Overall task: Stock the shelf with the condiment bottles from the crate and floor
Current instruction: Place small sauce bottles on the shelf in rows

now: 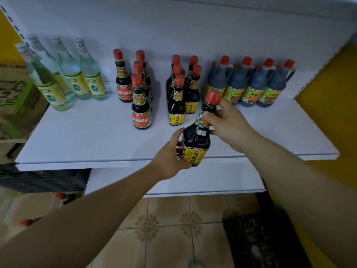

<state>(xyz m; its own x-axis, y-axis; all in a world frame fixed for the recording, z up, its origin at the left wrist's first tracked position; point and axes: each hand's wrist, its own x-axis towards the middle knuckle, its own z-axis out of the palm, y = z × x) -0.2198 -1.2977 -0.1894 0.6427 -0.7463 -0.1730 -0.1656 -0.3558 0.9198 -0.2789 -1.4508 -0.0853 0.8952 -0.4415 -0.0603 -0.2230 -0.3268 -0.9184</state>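
Left hand [170, 157] wraps the labelled base of a dark soy sauce bottle [196, 141], tilted over the front edge of the white shelf [77, 144]. Right hand [227, 122] pinches its neck below the red cap [213, 96]. Likely heavy, smooth and breakable: support the body, not the cap.

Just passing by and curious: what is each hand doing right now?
Left hand: holds the dark bottle by its base.
Right hand: grips the same bottle's neck.
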